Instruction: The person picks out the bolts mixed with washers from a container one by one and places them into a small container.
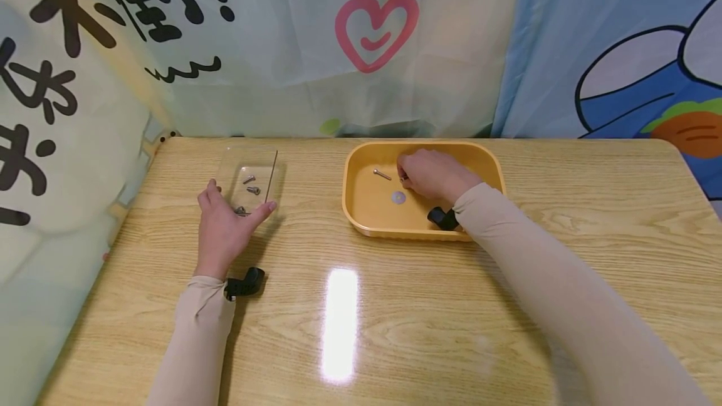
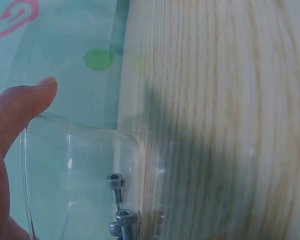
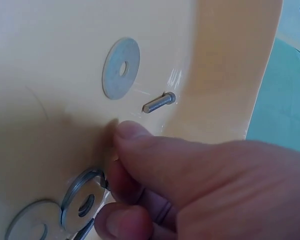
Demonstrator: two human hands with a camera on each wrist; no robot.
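My left hand (image 1: 222, 230) grips a clear plastic box (image 1: 234, 165) at its near end, thumb on one side and fingers on the other. Several socket-head screws (image 2: 115, 185) lie inside the box. Over at the yellow tray (image 1: 361, 215), my right hand (image 1: 433, 174) reaches in with curled fingers. Between those fingers a bit of screw thread (image 3: 164, 212) shows, mostly hidden by the hand. One screw (image 1: 381, 174) and a flat washer (image 1: 398, 197) lie on the tray floor near the fingertips. More washers (image 3: 82, 205) lie below the hand in the right wrist view.
Both containers stand on a wood-grain table (image 1: 304, 249), the box left of the tray. A printed cloth (image 1: 451, 49) hangs along the table's back edge and left side. Black wrist cameras (image 1: 246, 282) sit on both wrists.
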